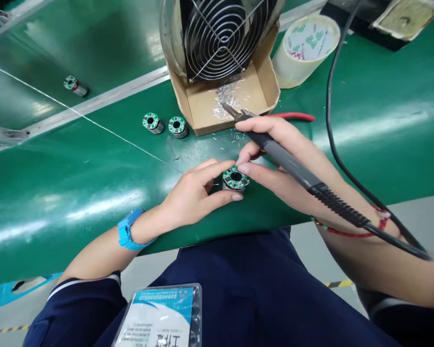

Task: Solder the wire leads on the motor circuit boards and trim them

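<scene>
A small metal cylinder topped by a round green circuit board point(236, 179) stands on the green bench. My left hand point(191, 193) closes its thumb and forefinger around this piece. A thin pale wire point(130, 140) runs from the upper left to that hand, and a short end pokes out near the board. In my right hand point(275, 176) a soldering iron point(289, 159) lies across the fingers, its tip pointing away over the cardboard box. The right thumb and a fingertip also touch the board's far right edge.
A fan point(224, 41) stands behind a cardboard box point(198, 108) holding silvery lead clippings point(226, 99). Red-handled cutters point(292, 116) and a tape roll point(304, 53) are at right. Similar board-topped cylinders point(152, 123) stand left. The iron's black cable point(331, 115) loops along the right.
</scene>
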